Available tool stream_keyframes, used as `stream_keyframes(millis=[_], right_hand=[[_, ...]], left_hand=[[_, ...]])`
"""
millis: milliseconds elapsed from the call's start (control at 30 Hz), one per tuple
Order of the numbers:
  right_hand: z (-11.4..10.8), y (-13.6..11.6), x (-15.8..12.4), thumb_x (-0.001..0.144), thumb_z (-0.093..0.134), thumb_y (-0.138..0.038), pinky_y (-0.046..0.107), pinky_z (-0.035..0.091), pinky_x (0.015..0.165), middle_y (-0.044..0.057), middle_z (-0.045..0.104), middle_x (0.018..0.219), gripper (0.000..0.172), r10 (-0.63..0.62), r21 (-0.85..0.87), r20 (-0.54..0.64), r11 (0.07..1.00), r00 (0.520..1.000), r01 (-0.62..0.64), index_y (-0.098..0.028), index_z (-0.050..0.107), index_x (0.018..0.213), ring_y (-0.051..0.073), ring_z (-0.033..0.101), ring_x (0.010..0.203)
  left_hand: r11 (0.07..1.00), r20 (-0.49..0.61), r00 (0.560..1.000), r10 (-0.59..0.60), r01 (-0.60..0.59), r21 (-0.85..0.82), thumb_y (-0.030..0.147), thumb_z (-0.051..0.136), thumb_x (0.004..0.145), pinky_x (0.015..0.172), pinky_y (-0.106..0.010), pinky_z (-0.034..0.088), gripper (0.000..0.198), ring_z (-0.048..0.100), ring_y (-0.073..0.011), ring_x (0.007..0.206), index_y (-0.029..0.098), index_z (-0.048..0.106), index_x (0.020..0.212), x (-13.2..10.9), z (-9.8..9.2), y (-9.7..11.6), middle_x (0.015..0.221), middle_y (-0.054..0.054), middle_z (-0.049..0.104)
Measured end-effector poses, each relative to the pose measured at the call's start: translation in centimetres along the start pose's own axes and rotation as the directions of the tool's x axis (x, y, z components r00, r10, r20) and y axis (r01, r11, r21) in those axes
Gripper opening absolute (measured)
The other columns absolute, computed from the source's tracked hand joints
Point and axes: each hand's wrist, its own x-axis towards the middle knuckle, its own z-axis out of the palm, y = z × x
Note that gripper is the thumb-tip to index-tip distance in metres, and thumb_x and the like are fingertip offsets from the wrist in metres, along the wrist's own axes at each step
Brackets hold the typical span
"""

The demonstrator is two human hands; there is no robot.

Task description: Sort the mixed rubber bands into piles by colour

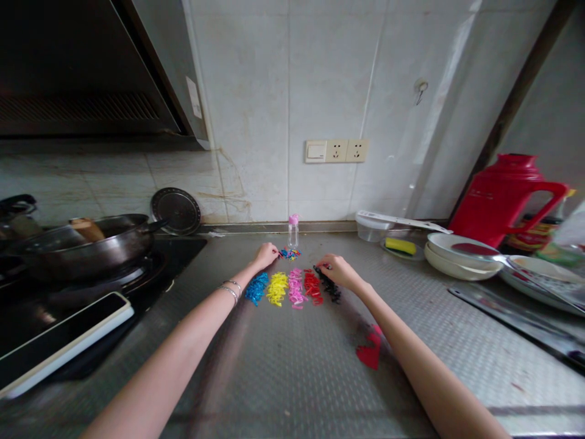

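Note:
Five heaps of small, curled, strip-like pieces lie in a row on the metal counter: blue (256,288), yellow (277,288), pink (296,289), red (313,288) and black (329,289). Behind the row is a small mixed-colour pile (291,253). My left hand (265,255) is at that pile's left edge, fingertips pinched together; what they hold is too small to name. At the top of the black heap, my right hand (337,270) has its fingers drawn together, their tips partly hidden. A clear bottle with a pink cap (293,235) stands upright behind the mixed pile.
To the left are a pan (91,244) on the stove and a white-edged phone-like device (68,341). A red scrap (370,347) lies near my right forearm. On the right stand bowls (457,268), a knife (516,323), a yellow sponge (400,246) and a red thermos (498,201).

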Motion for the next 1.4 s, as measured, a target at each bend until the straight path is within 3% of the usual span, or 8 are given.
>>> stream_keyframes(millis=[400,700,867,1033,1133,1267,1400], right_hand=[[-0.2,0.3,-0.1,0.072,0.044,-0.02,0.021,0.04,0.074,0.003,0.061,0.086,0.024,0.009,-0.007,0.001,1.0,1.0,-0.009,-0.021,0.066,0.083,0.014,0.055,0.079],[-0.4,0.3,-0.2,0.071,0.044,-0.019,0.022,0.04,0.074,0.004,0.063,0.085,0.025,-0.002,-0.012,-0.006,1.0,1.0,0.002,-0.019,0.066,0.082,0.014,0.055,0.079],[-0.2,0.5,-0.2,0.071,0.043,-0.019,0.022,0.04,0.074,0.005,0.063,0.086,0.025,0.013,-0.015,-0.004,1.0,1.0,-0.013,-0.018,0.066,0.082,0.014,0.055,0.08],[0.0,0.8,-0.2,0.071,0.043,-0.02,0.023,0.041,0.074,0.005,0.063,0.087,0.025,0.039,-0.011,0.004,0.999,0.999,-0.039,-0.018,0.066,0.083,0.015,0.056,0.08],[0.0,0.9,-0.3,0.071,0.044,-0.021,0.023,0.041,0.074,0.005,0.063,0.087,0.025,0.043,-0.012,0.011,0.999,0.999,-0.042,-0.018,0.066,0.084,0.015,0.056,0.08],[0.0,1.0,-0.3,0.072,0.043,-0.022,0.022,0.041,0.074,0.005,0.063,0.088,0.026,0.047,-0.019,0.024,0.999,0.999,-0.046,-0.018,0.066,0.084,0.015,0.056,0.08],[0.0,0.9,-0.2,0.071,0.044,-0.021,0.022,0.041,0.074,0.005,0.063,0.089,0.026,0.06,-0.02,0.019,0.998,0.998,-0.06,-0.019,0.065,0.085,0.014,0.056,0.081]], left_hand=[[0.995,-0.026,0.999,0.025,-0.023,0.1,0.024,0.049,0.069,0.06,-0.023,0.038,0.023,0.056,-0.016,0.067,0.015,0.069,0.077,0.1,-2.1,-1.2,0.076,-0.01,0.066],[0.996,-0.044,0.996,0.081,-0.079,0.028,0.02,0.052,0.066,0.061,-0.022,0.038,0.02,0.054,-0.0145,0.064,0.012,0.069,0.072,0.1,-3.7,-1.1,0.071,-0.008,0.065],[0.977,0.024,0.984,0.175,-0.171,-0.127,0.023,0.054,0.064,0.059,-0.022,0.038,0.02,0.054,-0.0128,0.061,0.012,0.069,0.071,-1.0,-2.4,1.2,0.068,-0.006,0.065],[0.945,0.182,0.955,0.233,-0.178,-0.276,0.021,0.054,0.063,0.056,-0.02,0.037,0.02,0.054,-0.0126,0.06,0.01,0.069,0.071,-2.5,-0.3,3.5,0.067,-0.005,0.066],[0.939,0.188,0.952,0.24,-0.178,-0.294,0.02,0.054,0.062,0.056,-0.02,0.037,0.021,0.054,-0.0126,0.061,0.01,0.069,0.073,-2.9,0.2,3.9,0.069,-0.005,0.066],[0.952,0.104,0.976,0.193,-0.16,-0.259,0.023,0.055,0.062,0.056,-0.021,0.036,0.024,0.054,-0.0131,0.061,0.011,0.069,0.077,-2.8,0.0,2.8,0.069,-0.005,0.066],[0.969,0.023,0.996,0.081,-0.074,-0.234,0.027,0.053,0.064,0.055,-0.022,0.036,0.025,0.054,-0.0138,0.059,0.011,0.069,0.073,-2.5,-0.6,-0.2,0.066,-0.006,0.065]])
